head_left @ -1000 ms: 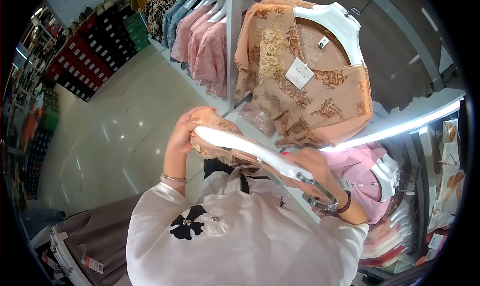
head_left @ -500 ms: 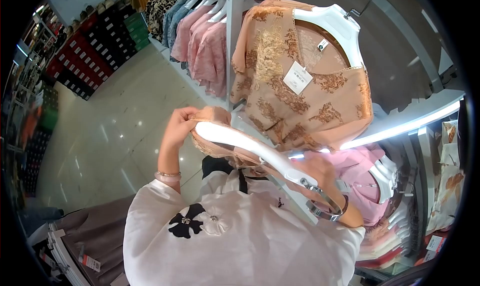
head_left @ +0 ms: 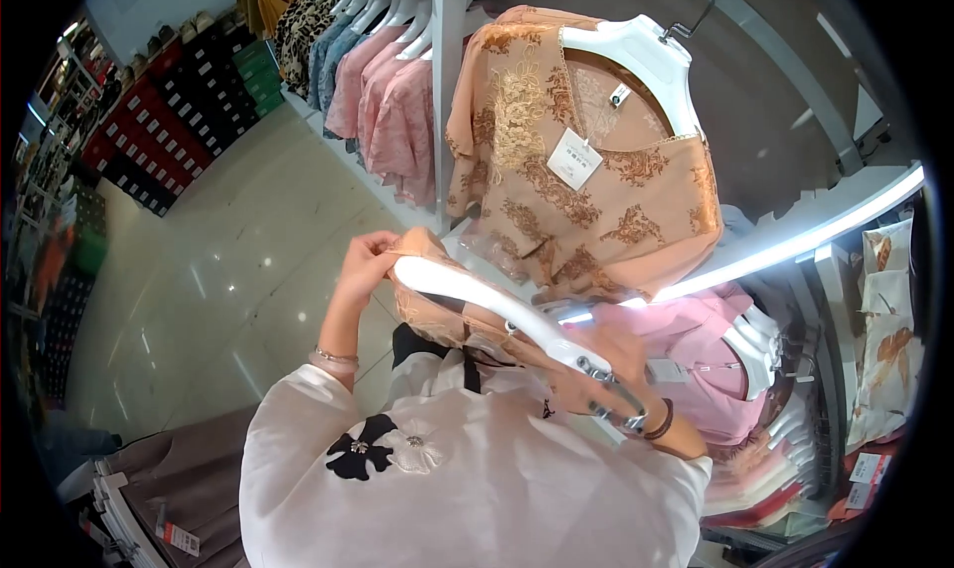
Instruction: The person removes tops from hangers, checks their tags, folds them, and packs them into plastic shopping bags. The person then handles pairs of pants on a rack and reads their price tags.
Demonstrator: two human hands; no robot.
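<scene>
A white clothes hanger with a sheer peach blouse on it is held slantwise in front of my chest. My left hand pinches the blouse fabric at the hanger's left end. At the other end, my right hand is closed around the hanger's side, slightly blurred and with some fingers hidden. A silver band shows by my right wrist. Just beyond hangs a peach blouse with brown floral patterns on a white hanger, with a white price tag at its neckline.
Pink and blue tops hang on a rack at the back left. Pink garments hang below a lit curved shelf edge on the right. Stacked shoe boxes stand across the tiled floor. Brown trousers hang at lower left.
My hands and the held hanger with its blouse sit slightly lower in view. The displayed blouse and racks have shifted a little left and down with the camera's movement. Both hands keep their hold.
</scene>
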